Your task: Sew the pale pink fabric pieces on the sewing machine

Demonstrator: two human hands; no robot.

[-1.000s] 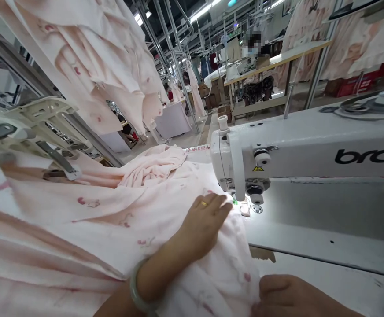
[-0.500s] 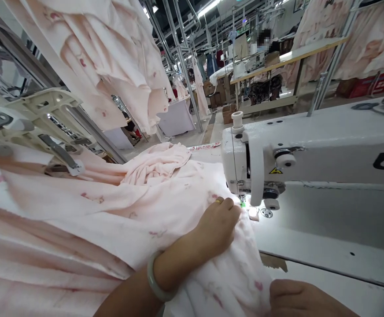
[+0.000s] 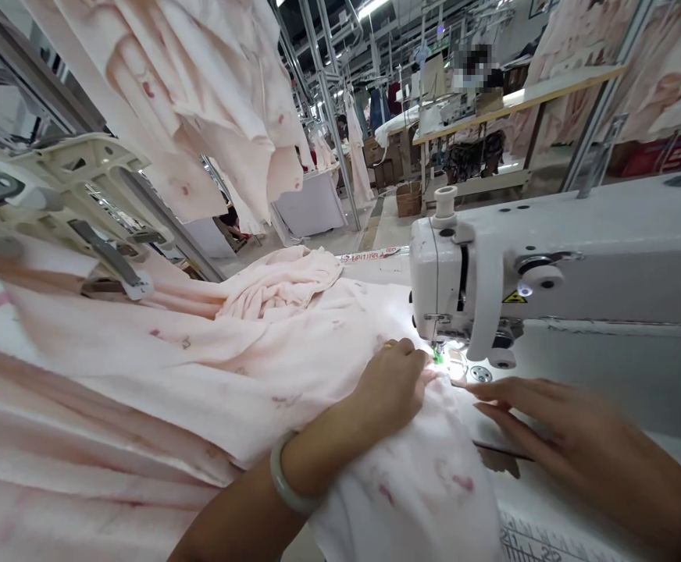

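A pale pink printed fabric (image 3: 294, 359) spreads over the machine bed, its right edge at the needle area of a white sewing machine (image 3: 443, 269). My left hand (image 3: 393, 386), with a ring and a pale bangle, pinches the fabric just left of the lit presser foot (image 3: 439, 351). Its fingertips are partly hidden. From the right, my right hand (image 3: 557, 421) reaches over the bed with fingers stretched out and thumb apart. Its fingertips come close to the fabric's edge beside the foot; whether they touch it I cannot tell.
Matching pink pieces (image 3: 200, 101) hang at upper left above a cream plastic frame with grey clips (image 3: 106, 250). A ruler scale (image 3: 536, 538) marks the table's front edge. Behind are metal poles, a wooden-edged workbench (image 3: 522, 97) with a person behind it, and a cardboard box (image 3: 409, 199).
My right hand has come up from the lower edge of the fabric to the presser foot and straightened its fingers. My left hand stays on the fabric. The view has shifted slightly.
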